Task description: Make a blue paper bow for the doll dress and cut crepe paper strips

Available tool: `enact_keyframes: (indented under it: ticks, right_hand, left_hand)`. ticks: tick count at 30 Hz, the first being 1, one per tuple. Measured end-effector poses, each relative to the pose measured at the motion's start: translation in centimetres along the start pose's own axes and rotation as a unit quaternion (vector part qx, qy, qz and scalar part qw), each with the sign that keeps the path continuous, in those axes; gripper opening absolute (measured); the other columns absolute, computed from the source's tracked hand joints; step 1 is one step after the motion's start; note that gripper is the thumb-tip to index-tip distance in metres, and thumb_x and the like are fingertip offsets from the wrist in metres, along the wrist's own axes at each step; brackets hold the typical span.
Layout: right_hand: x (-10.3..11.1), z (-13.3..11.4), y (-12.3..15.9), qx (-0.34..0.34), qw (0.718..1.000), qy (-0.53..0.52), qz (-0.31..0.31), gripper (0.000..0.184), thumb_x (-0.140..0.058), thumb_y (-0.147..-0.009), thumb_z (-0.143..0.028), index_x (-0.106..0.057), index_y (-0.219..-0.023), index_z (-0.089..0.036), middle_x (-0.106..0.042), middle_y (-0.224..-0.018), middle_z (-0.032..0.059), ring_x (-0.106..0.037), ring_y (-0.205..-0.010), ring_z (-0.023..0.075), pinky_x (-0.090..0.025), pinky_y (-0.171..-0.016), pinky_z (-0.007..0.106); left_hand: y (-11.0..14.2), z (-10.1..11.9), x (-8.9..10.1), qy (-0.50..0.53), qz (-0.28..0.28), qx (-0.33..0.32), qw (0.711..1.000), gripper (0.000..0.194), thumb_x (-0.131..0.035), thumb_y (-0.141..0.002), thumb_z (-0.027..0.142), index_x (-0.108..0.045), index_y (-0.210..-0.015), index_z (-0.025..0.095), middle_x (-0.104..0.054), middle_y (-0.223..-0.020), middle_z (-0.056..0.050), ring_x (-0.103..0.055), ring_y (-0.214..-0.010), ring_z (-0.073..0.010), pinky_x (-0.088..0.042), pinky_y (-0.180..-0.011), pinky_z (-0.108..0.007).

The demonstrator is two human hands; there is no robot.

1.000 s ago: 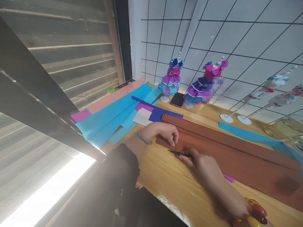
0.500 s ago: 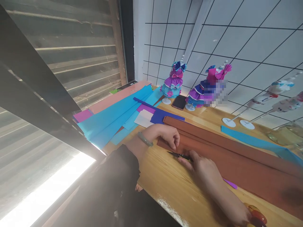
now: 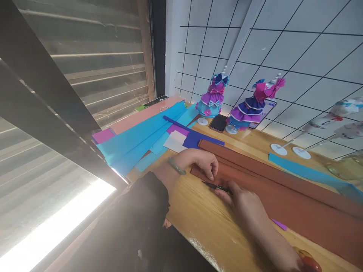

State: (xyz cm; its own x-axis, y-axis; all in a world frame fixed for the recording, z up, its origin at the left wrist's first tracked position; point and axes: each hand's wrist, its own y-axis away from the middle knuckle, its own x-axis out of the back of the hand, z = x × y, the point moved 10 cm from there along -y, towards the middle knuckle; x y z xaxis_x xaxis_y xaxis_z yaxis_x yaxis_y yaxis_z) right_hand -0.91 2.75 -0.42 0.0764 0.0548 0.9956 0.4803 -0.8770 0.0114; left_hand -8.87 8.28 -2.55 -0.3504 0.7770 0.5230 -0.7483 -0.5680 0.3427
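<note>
A long brown sheet point(image 3: 283, 196), folded along its far side, lies across the wooden table. At its left end, my left hand point(image 3: 206, 163) rests with curled fingers pinched down on the near edge. Just right of it, my right hand point(image 3: 244, 200) grips a slim dark blade tool point(image 3: 217, 187) with a pointed tip. Whether that is a knife or closed scissors I cannot tell, as the fingers cover its handle. The point faces left, low over the table by the sheet's near edge, just below my left fingertips.
Blue sheets point(image 3: 141, 132), a pink sheet point(image 3: 147, 113) and small white pieces point(image 3: 176, 141) lie at left. Two dressed mini mannequins point(image 3: 211, 100) stand by the tiled wall with a phone point(image 3: 218, 123) between them. A blue strip point(image 3: 300, 166) and bare stands point(image 3: 279, 149) are at right.
The whole view has shifted slightly, moving things a little to the right. My hands keep nearly the same pose on the sheet and the blade tool.
</note>
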Motion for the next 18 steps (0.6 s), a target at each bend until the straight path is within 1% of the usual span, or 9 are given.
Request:
enact_keyframes:
  ticks: [3,8,11,15,18]
  right_hand:
    - [-0.1,-0.3,-0.1,-0.004,1.0,0.006,-0.005,0.044,-0.035,-0.085,-0.057,-0.058,-0.094,-0.021,-0.071,-0.074,0.0066,-0.067,-0.075,0.0269,-0.042,-0.056,0.031]
    - [0.2,-1.2,-0.5,-0.001,1.0,0.023,-0.001,0.042,-0.035,-0.085,-0.056,-0.056,-0.094,-0.021,-0.071,-0.073,0.0055,-0.067,-0.067,0.0263,-0.04,-0.052,0.03]
    - [0.5,-1.6,-0.6,0.008,0.999,0.031,0.006,0.04,-0.036,-0.085,-0.056,-0.056,-0.088,-0.021,-0.07,-0.07,0.0054,-0.066,-0.064,0.0258,-0.038,-0.05,0.029]
    - [0.6,-1.5,-0.5,0.01,0.999,0.043,0.016,0.042,-0.035,-0.085,-0.057,-0.055,-0.081,-0.02,-0.069,-0.065,0.0058,-0.066,-0.06,0.0254,-0.035,-0.047,0.028]
    - [0.5,-1.4,-0.4,0.013,0.999,0.031,0.022,0.042,-0.035,-0.085,-0.056,-0.057,-0.084,-0.02,-0.069,-0.066,0.0058,-0.066,-0.061,0.0246,-0.036,-0.048,0.028]
  left_hand:
    - [-0.1,-0.2,0.0,0.005,0.002,0.004,1.0,0.031,-0.072,-0.058,0.035,-0.063,-0.083,0.018,-0.061,-0.069,0.003,-0.053,-0.061,-0.0097,-0.038,-0.053,-0.021]
    - [0.0,-0.1,0.1,0.001,0.005,0.001,1.0,0.029,-0.071,-0.059,0.035,-0.064,-0.082,0.019,-0.061,-0.071,0.004,-0.053,-0.064,-0.0096,-0.038,-0.054,-0.021]
    - [-0.1,-0.2,0.0,-0.002,0.003,0.005,1.0,0.029,-0.071,-0.059,0.034,-0.063,-0.083,0.02,-0.062,-0.072,0.004,-0.054,-0.065,-0.0097,-0.038,-0.053,-0.021]
    - [-0.1,-0.2,0.1,-0.019,0.009,0.007,1.0,0.029,-0.072,-0.058,0.033,-0.064,-0.083,0.02,-0.062,-0.072,0.004,-0.054,-0.064,-0.0098,-0.037,-0.052,-0.021]
    - [-0.1,-0.3,0.2,-0.012,0.01,0.01,1.0,0.028,-0.072,-0.058,0.032,-0.064,-0.082,0.021,-0.061,-0.07,0.005,-0.054,-0.064,-0.01,-0.037,-0.052,-0.021]
